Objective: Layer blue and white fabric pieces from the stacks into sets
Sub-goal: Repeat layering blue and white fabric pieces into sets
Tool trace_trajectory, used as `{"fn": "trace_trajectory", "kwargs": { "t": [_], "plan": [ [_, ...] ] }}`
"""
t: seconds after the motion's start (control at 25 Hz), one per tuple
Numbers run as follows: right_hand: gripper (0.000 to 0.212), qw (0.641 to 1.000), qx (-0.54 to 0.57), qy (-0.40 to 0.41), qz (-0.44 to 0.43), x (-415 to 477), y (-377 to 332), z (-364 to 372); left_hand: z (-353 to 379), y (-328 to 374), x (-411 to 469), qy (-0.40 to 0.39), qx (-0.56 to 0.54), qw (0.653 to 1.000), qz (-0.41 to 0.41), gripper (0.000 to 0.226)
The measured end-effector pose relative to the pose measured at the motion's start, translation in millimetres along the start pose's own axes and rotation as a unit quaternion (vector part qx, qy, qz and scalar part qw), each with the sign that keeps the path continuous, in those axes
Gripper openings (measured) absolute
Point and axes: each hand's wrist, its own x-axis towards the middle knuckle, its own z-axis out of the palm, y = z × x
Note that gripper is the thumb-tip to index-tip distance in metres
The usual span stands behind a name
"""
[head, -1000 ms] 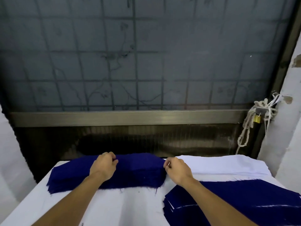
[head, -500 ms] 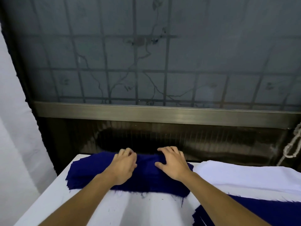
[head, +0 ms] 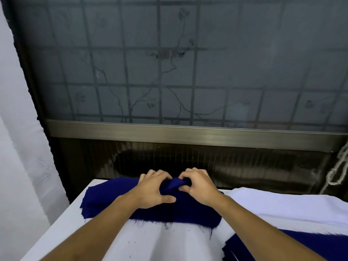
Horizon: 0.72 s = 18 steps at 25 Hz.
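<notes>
Hands meet over the blue stack (head: pixel 111 201) at the far left part of the table (head: pixel 150 243). The left hand (head: pixel 152 191), a ring on one finger, curls its fingers against a raised fold of the top blue piece (head: pixel 174 184) while its thumb lies flat on the stack. The right hand (head: pixel 199 187) pinches the same fold between thumb and bent fingers, so both hands are grasping this one piece. It is bunched up between them and lifted only at the fold, with the rest lying on the stack.

Left to right across the scene: a pale wall (head: pixel 20 147) sits at the left edge. The blue stack has frayed threads along its near edge. The white stack (head: pixel 286 206) lies just beside it on the right. A second heap of blue pieces (head: pixel 323 247) with thin white edges showing between layers fills the near right corner. Behind the table is a frosted window (head: pixel 169 63) with a dark grid, a metal rail (head: pixel 188 133) below it, and at far right a knotted white rope (head: pixel 338 172).
</notes>
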Motion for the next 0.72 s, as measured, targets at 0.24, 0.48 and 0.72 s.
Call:
{"fn": "trace_trajectory", "kwargs": {
  "t": [0.24, 0.48, 0.72],
  "plan": [
    [0.010, 0.998, 0.049, 0.008, 0.024, -25.6, -8.1, -57.5, -26.7, 28.3, -4.3, 0.068, -0.083, 0.994, -0.004, 0.024],
    [0.006, 0.982, 0.131, 0.008, 0.138, -86.4, 12.5, -117.6, -65.2, 15.1, -55.2, 0.078, -0.084, 0.993, -0.030, 0.026],
    [0.013, 0.949, 0.240, 0.036, 0.199, -164.5, 19.0, -151.4, -64.8, 18.4, -103.4, 0.067, -0.120, 0.987, -0.086, 0.019]
  ]
}}
